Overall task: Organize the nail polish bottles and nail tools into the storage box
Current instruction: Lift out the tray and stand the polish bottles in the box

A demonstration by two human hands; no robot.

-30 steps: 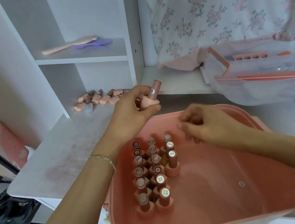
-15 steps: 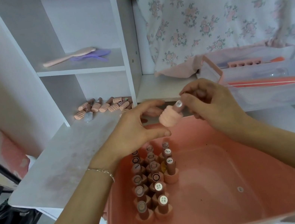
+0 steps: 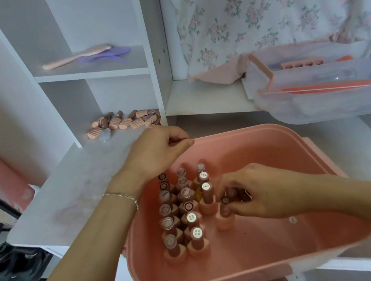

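Observation:
A pink storage box stands in front of me on the white desk. Several nail polish bottles stand upright in three rows in its left part. My right hand is inside the box and pinches one nail polish bottle by its cap, the bottle standing on the box floor at the near end of the right row. My left hand hovers over the box's far left rim with curled fingers, and nothing shows in it. More bottles lie in a heap at the back of the desk, under the shelf.
A clear plastic tray with an orange nail file and a pink toe separator sits at the right back. A pink brush and a purple comb lie on the shelf. Floral cloth hangs behind.
My right hand took the bottle from my left hand and brought it down into the box beside the right row. My left hand, now without a bottle, dropped to the box's far rim.

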